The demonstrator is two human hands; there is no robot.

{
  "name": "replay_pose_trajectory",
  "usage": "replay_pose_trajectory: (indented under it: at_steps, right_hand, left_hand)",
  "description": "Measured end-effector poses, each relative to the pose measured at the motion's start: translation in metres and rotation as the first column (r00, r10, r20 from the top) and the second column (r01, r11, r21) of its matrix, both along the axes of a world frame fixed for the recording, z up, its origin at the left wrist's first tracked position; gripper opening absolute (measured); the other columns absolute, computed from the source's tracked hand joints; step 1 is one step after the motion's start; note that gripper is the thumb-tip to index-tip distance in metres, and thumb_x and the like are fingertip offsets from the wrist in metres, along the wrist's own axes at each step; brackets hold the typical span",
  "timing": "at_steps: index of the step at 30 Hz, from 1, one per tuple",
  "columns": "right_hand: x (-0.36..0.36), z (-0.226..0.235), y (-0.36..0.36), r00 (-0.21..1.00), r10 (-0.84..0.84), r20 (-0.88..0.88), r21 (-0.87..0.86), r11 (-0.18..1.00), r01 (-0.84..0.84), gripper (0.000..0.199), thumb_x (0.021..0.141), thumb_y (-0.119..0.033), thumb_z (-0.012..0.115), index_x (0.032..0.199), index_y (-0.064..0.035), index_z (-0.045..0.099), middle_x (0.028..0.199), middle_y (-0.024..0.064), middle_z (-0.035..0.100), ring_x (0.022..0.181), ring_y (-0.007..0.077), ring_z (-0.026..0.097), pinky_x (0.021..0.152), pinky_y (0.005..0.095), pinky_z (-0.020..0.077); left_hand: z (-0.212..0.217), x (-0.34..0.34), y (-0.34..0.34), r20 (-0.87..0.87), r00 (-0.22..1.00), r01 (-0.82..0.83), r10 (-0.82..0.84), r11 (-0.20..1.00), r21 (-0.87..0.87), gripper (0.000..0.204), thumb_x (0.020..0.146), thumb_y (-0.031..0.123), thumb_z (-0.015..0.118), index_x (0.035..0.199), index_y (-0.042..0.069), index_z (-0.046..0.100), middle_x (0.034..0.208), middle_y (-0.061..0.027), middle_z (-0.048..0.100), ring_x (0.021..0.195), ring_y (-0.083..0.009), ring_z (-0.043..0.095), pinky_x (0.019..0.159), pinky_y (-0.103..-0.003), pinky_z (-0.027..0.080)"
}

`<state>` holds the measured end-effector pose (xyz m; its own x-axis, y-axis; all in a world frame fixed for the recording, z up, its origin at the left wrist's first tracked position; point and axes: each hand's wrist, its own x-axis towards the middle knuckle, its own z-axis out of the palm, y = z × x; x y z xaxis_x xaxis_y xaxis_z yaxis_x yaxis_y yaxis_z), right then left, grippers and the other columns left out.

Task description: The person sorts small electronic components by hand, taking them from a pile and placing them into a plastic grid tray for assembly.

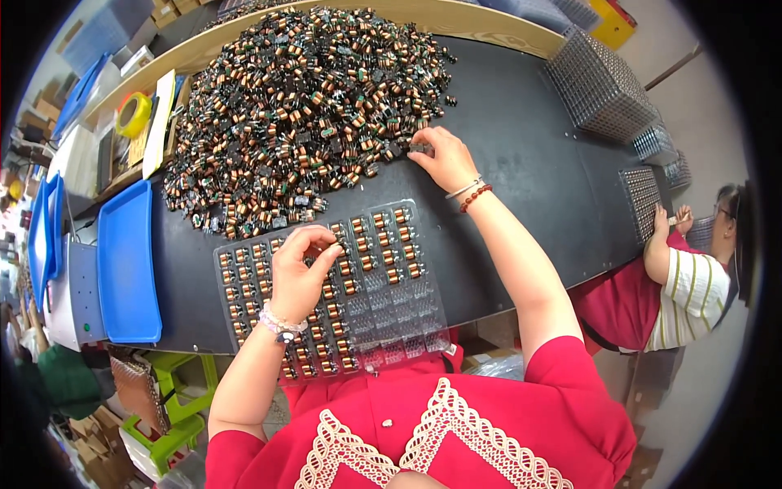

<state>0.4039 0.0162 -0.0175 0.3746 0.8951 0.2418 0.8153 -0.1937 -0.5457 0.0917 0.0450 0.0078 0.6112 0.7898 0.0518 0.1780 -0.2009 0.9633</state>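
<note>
the black table (521,163) runs wide in front of me, and most of its far half lies under a big heap of small copper-wound coils (301,106). nearer to me lies the clear plastic tray (399,318), its left and upper pockets filled with coils in rows, its lower right pockets bare. at the table's left edge sits a blue tray (126,261), and wire mesh baskets (599,85) stand at the far right, near a seated person in a striped top (692,297). my left hand (297,273) rests over the clear tray, fingers curled together at a pocket, pinching something too small to make out. my right hand (446,159) reaches to the near edge of the heap, fingertips closed on one coil (420,148).
</note>
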Motion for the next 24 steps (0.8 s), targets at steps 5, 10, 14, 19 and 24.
replay_pose_trajectory:
  at_steps: [5,10,14,19,24]
  right_hand:
    - [-0.018,-0.001,-0.044,0.998,0.000,-0.059,0.031,1.000,0.002,0.021,0.081,-0.018,0.072,0.097,-0.0048,0.069,0.084,0.0073,0.067,0.072,0.0152,0.062,0.066,0.0303,0.0503]
    - [-0.051,0.001,-0.083,0.643,0.060,-0.764,0.101,0.994,0.028,0.024,0.089,-0.014,0.067,0.107,0.0014,0.066,0.087,0.0017,0.067,0.070,0.0063,0.058,0.063,0.0207,0.0488]
    - [-0.077,0.001,-0.102,0.459,0.150,-0.875,0.158,0.987,-0.022,0.027,0.091,-0.008,0.064,0.116,0.0017,0.062,0.094,0.0034,0.067,0.074,0.0056,0.058,0.065,0.0202,0.0486]
    - [-0.100,0.005,-0.107,0.443,0.156,-0.883,0.120,0.987,-0.109,0.024,0.092,-0.007,0.062,0.115,0.0013,0.063,0.085,0.0010,0.065,0.068,0.0053,0.058,0.062,0.0206,0.0501]
    - [-0.110,0.010,-0.111,0.384,0.110,-0.917,0.104,0.994,-0.036,0.028,0.092,-0.007,0.062,0.119,0.0003,0.061,0.084,0.0024,0.065,0.067,0.0062,0.060,0.062,0.0209,0.0513]
  left_hand:
    - [0.004,0.006,-0.028,-0.111,0.983,0.178,-0.147,0.916,0.361,0.015,0.074,0.007,0.074,0.085,0.006,0.064,0.092,-0.0060,0.067,0.095,-0.0267,0.060,0.088,-0.038,0.045]
    - [-0.007,0.010,-0.045,-0.184,0.962,0.269,-0.204,0.838,0.474,0.015,0.073,0.007,0.074,0.083,0.008,0.063,0.091,-0.0056,0.065,0.096,-0.0277,0.057,0.087,-0.039,0.045]
    - [-0.014,0.010,-0.044,-0.215,0.960,0.269,-0.181,0.819,0.506,0.014,0.072,0.008,0.074,0.081,0.007,0.064,0.092,-0.0051,0.065,0.097,-0.0268,0.056,0.087,-0.039,0.045]
    - [-0.010,0.008,-0.044,-0.315,0.942,0.300,-0.114,0.707,0.641,0.012,0.072,0.012,0.075,0.082,0.007,0.070,0.110,-0.0064,0.061,0.111,-0.0297,0.051,0.093,-0.042,0.043]
    - [0.008,0.017,0.003,-0.278,0.953,0.129,0.120,0.669,0.732,0.018,0.078,0.007,0.067,0.095,0.009,0.069,0.108,-0.0097,0.060,0.109,-0.0321,0.051,0.091,-0.045,0.044]
